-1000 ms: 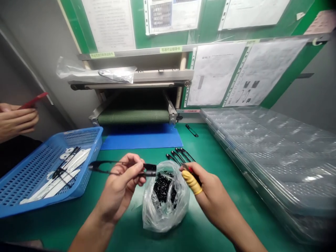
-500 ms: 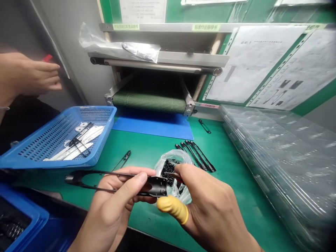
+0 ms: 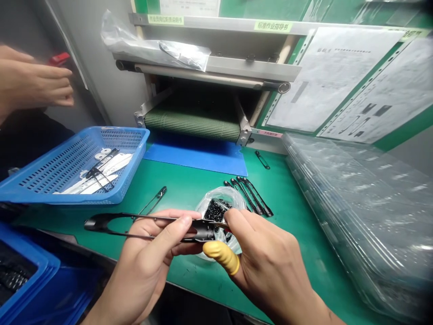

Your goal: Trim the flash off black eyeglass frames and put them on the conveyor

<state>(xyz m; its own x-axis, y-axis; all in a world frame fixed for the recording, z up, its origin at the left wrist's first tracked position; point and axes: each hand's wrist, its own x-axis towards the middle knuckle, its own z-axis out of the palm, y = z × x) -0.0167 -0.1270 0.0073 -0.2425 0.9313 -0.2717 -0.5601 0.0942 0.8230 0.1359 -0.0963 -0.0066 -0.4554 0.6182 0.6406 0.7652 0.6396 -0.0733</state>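
Note:
My left hand (image 3: 149,257) is closed round a long black clip-shaped part (image 3: 111,224), held level above the table's front edge. My right hand (image 3: 267,266), with a yellow finger cot (image 3: 221,256) on the thumb, pinches a thin tool with a red tip against the part's right end. Just behind my hands lies an open clear plastic bag (image 3: 219,207) full of small black pieces. Several finished black clips (image 3: 250,196) lie in a row beyond the bag. One more clip (image 3: 154,201) lies to the left on the green table.
A blue basket (image 3: 61,174) with white and black parts stands at left; blue bins (image 3: 27,271) sit below the table edge. Stacked clear trays (image 3: 355,198) fill the right side. A conveyor (image 3: 192,124) and blue mat (image 3: 196,155) lie behind. Another person's hand (image 3: 34,85) is at far left.
My view dropped and came closer to the table's front. My hands came together, the right hand's tool now touching the end of the black part held in the left.

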